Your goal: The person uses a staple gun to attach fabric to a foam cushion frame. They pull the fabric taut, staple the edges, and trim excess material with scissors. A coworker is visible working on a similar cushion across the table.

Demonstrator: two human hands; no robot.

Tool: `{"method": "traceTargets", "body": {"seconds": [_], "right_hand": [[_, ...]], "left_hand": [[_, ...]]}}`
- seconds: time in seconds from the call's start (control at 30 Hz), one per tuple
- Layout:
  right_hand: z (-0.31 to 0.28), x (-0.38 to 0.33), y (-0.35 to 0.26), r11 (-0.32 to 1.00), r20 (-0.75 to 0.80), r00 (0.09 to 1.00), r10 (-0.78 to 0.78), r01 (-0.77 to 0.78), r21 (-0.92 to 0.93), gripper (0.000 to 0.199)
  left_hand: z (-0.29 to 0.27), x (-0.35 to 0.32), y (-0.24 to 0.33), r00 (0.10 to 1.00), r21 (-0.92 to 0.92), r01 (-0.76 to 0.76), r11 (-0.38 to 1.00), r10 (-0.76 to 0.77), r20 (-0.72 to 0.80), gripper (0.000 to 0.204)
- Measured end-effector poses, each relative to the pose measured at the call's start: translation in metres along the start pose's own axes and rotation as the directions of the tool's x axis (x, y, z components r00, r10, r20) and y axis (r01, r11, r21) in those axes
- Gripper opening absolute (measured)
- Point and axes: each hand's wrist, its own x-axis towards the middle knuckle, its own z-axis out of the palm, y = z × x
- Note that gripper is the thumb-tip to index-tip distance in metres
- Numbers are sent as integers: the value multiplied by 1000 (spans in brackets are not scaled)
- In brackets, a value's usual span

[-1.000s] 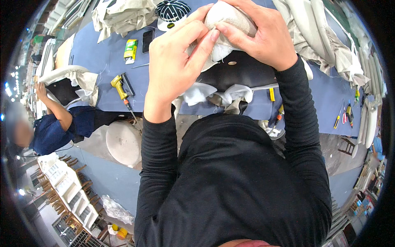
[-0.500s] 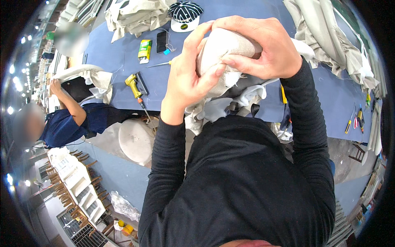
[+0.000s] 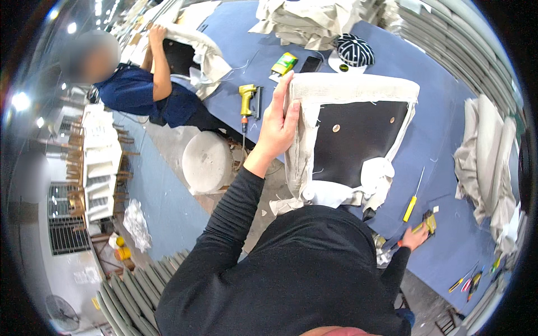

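Observation:
My left hand (image 3: 276, 126) grips the left edge of an upholstered chair panel (image 3: 356, 88), thumb on the near face and fingers behind. The panel stands tilted on the table at my front. Beige fabric is folded over its rim round a black backing (image 3: 353, 148) with two round holes. At its lower end, white wadding (image 3: 376, 175) and loose fabric hang out. Low on the right, my right hand (image 3: 414, 238) is closed round a yellow-green staple gun (image 3: 427, 224) lying on the table. Near it lies a long thin tool with a yellow handle (image 3: 410, 208).
A second staple gun (image 3: 246, 101), a phone (image 3: 311, 64), a green-yellow packet (image 3: 284, 65) and a striped cap (image 3: 355, 51) lie on the blue table (image 3: 434, 129). Fabric heaps (image 3: 308, 22) sit behind. A co-worker (image 3: 151, 84) handles another panel at left, near a round stool (image 3: 207, 161).
The panel has turned so its black backing shows. My right hand has left it and moved down right to the staple gun. My left hand has shifted to the panel's left edge.

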Motion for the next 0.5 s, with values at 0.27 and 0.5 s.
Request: {"method": "traceTargets", "body": {"seconds": [0.27, 0.5], "right_hand": [[-27, 4, -27, 978, 68, 986, 155, -163, 127, 88], [-103, 47, -114, -17, 549, 795, 258, -564, 826, 34]], "left_hand": [[3, -2, 10, 997, -20, 56, 998, -54, 58, 64], [29, 39, 33, 990, -126, 68, 990, -51, 134, 72]]}}
